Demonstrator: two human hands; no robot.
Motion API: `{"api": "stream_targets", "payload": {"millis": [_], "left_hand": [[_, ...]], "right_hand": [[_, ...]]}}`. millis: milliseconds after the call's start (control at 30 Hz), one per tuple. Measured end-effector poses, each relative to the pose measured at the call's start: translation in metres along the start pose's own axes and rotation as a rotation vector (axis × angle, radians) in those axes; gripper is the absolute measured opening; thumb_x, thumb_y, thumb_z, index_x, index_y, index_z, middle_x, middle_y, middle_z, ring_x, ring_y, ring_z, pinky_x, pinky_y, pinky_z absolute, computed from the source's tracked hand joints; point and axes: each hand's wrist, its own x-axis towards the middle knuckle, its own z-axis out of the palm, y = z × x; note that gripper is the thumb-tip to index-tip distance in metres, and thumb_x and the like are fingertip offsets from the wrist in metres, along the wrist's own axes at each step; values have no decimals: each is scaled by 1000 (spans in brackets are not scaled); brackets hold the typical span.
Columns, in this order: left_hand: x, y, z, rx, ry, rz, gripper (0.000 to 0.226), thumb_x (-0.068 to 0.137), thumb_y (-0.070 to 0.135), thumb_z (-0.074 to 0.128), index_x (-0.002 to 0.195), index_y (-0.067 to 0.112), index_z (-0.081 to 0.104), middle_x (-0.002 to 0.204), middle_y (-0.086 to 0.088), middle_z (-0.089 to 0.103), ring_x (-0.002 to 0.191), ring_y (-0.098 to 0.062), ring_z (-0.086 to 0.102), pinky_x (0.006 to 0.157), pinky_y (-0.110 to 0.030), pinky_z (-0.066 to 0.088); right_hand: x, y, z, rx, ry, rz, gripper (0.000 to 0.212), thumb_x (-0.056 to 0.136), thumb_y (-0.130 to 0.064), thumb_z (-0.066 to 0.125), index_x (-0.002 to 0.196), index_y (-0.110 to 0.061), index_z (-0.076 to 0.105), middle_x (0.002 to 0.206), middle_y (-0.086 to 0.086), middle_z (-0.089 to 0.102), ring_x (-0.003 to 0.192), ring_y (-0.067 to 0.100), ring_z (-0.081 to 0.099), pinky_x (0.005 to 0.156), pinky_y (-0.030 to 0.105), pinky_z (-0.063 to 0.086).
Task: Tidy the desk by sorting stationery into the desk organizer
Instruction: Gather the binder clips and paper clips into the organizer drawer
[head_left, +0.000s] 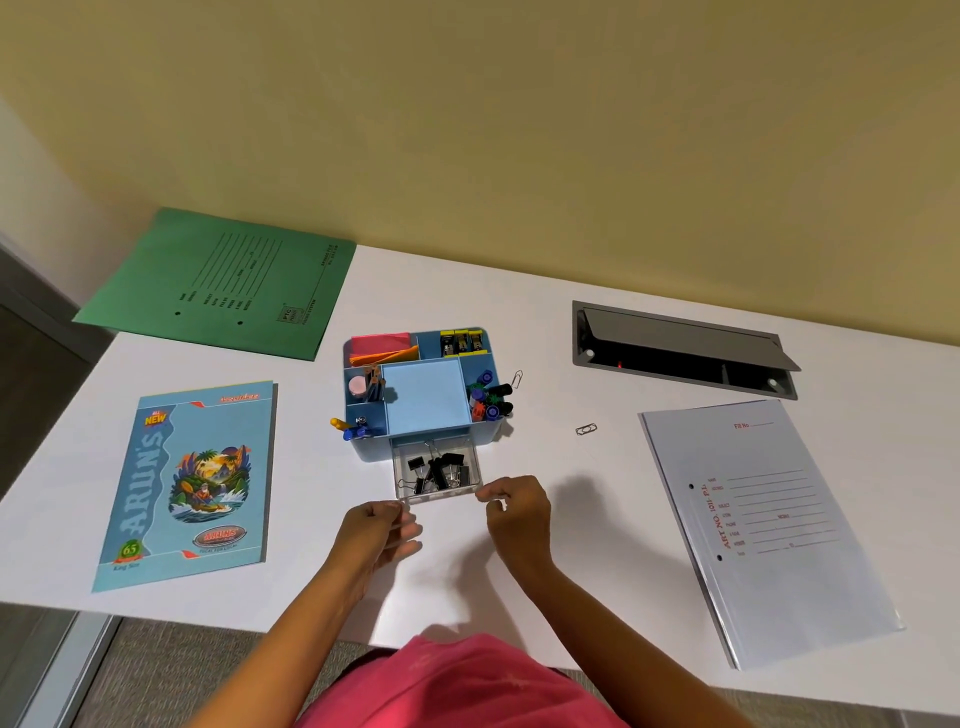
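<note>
Head cam: blue desk organizer (423, 395) sits mid-desk (561, 561), its clear drawer (470, 460) pulled out toward the person, with black binder clips (441, 473) inside. Right hand (517, 506) pinches the drawer's front right corner. Left hand (382, 527) is at the left corner but blurry, so can't tell its grip. Two loose paper clips (586, 429) lie right of the organizer. Notebook (189, 483) and green folder (228, 283) are on the left, white file (769, 530) and cable hatch (680, 345) on the right.

Office, white desk (571, 322) w/ cable hatch (680, 345), files (769, 525)
</note>
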Motion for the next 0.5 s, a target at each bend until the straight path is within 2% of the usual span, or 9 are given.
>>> {"api": "stream_targets", "payload": {"millis": [100,167,267,333,433,500], "left_hand": [[-4,2,2,-10,14,21,19,97,7,46,94,-3,63,89,-22,64,86,-33,65,74,-40,58],[-5,4,1,-15,17,39,20,97,5,46,89,0,64,92,-22,66,86,-33,65,76,-41,57],[-2,4,1,2,21,46,19,96,5,47,92,0,65,100,-25,68,92,-35,67,75,-40,58],[-1,4,2,11,24,48,19,96,6,48,93,0,66,102,-26,68,91,-34,67,74,-38,59],[-1,4,3,9,26,53,20,96,6,48,95,-1,67,103,-25,69,93,-34,67,76,-39,58],[-3,5,4,0,30,48,20,96,6,49,95,-1,67,103,-25,69,95,-36,67,81,-42,57]], "right_hand": [[2,-6,0,19,-4,-41,30,64,-1,43,70,-11,72,75,-3,65,80,20,62,78,34,49],[4,-10,0,44,-25,-60,31,65,-2,44,75,-10,72,79,-2,64,81,21,63,78,33,51],[9,-14,0,51,-65,-67,31,68,-8,45,82,-8,72,86,7,68,82,19,63,78,25,49],[12,-15,1,19,-70,-70,29,68,-10,47,84,-11,70,87,6,67,81,17,62,75,26,49],[11,-17,3,-19,-34,-72,19,68,-10,50,78,-11,66,79,-1,60,73,17,58,68,24,46],[7,-17,6,-33,-7,-80,16,67,-7,50,73,-8,64,75,-3,57,70,22,59,65,25,46]]}}
